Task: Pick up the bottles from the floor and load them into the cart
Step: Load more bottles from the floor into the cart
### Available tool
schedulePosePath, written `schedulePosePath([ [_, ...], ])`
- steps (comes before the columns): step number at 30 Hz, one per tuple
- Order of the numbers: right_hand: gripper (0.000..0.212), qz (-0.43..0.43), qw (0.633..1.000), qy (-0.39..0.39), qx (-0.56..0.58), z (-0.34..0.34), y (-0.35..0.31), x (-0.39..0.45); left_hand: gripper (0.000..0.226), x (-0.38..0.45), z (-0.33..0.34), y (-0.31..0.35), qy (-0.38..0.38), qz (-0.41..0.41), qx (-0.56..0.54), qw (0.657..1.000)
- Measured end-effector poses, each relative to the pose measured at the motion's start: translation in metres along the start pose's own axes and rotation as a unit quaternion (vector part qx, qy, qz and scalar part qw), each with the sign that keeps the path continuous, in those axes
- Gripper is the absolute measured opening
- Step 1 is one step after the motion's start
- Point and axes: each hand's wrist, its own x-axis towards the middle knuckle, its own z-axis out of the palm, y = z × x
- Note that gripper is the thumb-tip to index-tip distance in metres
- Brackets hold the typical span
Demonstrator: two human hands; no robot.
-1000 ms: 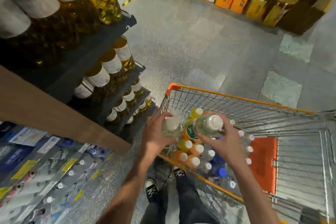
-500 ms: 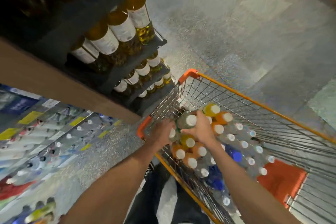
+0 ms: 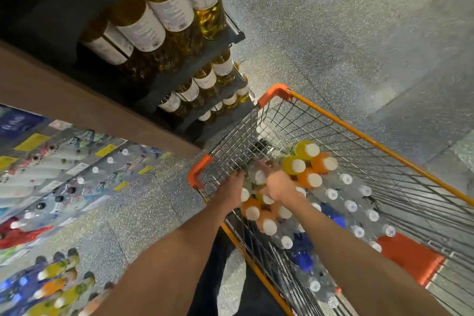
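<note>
The wire cart with an orange rim (image 3: 359, 133) holds several upright bottles: orange and yellow drinks (image 3: 309, 179) and clear water bottles (image 3: 351, 206) with white caps. Both my hands are down inside the cart's near left corner. My right hand (image 3: 279, 186) grips a clear white-capped bottle (image 3: 258, 176) just over the packed ones. My left hand (image 3: 230, 187) is curled round another clear bottle, whose white cap (image 3: 245, 194) shows beside the cart wall. More bottles (image 3: 51, 279) stand on the floor at the lower left.
A dark rack of oil bottles (image 3: 164, 15) rises at the upper left, close to the cart's front corner. Packs of water bottles (image 3: 64, 174) lie along the left. Speckled grey floor (image 3: 333, 33) stretches beyond the cart. An orange child-seat flap (image 3: 410, 256) sits at the cart's near right.
Both hands have gone lower into the cart with their bottles, towards its left corner. The view has tilted down and left.
</note>
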Motion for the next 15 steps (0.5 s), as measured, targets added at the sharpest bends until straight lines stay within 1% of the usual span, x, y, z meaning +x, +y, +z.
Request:
schedulePosePath([
  [2, 0.083, 0.004, 1.000, 0.011, -0.011, 0.003, 0.000, 0.000, 0.077, -0.001, 0.000, 0.000, -0.014, -0.009, -0.019, 1.000],
  [4, 0.072, -0.003, 1.000, 0.022, 0.003, 0.001, 0.000, -0.002, 0.079, 0.000, 0.002, 0.000, -0.019, -0.014, -0.035, 0.999],
  [7, 0.063, -0.020, 1.000, 0.014, 0.003, 0.000, 0.002, -0.001, 0.079, 0.000, 0.003, -0.004, -0.022, -0.022, -0.062, 0.998],
  [8, 0.063, -0.023, 1.000, 0.011, -0.003, 0.002, 0.001, 0.000, 0.080, -0.001, 0.002, -0.004, -0.024, -0.026, -0.069, 0.997],
  [12, 0.085, -0.009, 1.000, 0.008, -0.014, 0.004, -0.005, 0.002, 0.082, -0.004, -0.001, -0.005, -0.030, -0.038, -0.076, 0.996],
  [15, 0.088, -0.024, 0.999, 0.010, -0.037, 0.003, -0.011, -0.002, 0.084, -0.006, -0.003, -0.004, -0.041, -0.041, -0.081, 0.995],
])
